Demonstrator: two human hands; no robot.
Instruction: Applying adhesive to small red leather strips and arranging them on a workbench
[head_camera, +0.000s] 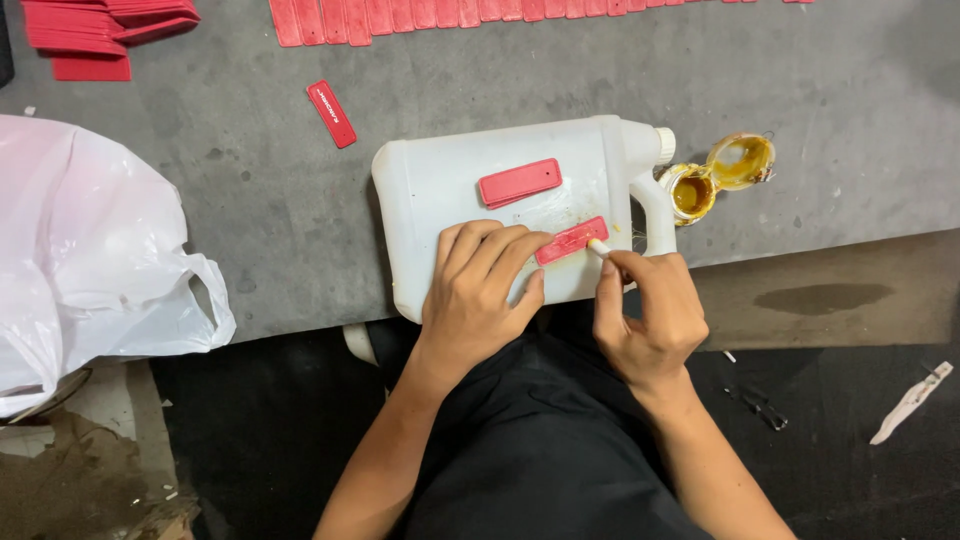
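Left hand (480, 300) fingers pressed flat, pinning small red rectangular tag (571, 241) on white plastic jerrycan (450, 190) lying at 12 o'clock. Right hand (650, 315) pinches thin white stick (597, 246) at tag's 3 o'clock end. Glue-spreading step, likely; steady strokes needed. Open yellow glue tin (692, 193) at 1 o'clock.

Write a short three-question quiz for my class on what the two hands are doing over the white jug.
1. True or false: the left hand presses a red tag onto the white jug.
2. What does the right hand hold? A) scissors B) a thin white stick C) a cloth
3. What fills the open small tin beside the jug?

Key: 1 true; 2 B; 3 yellow-amber liquid, seemingly glue.
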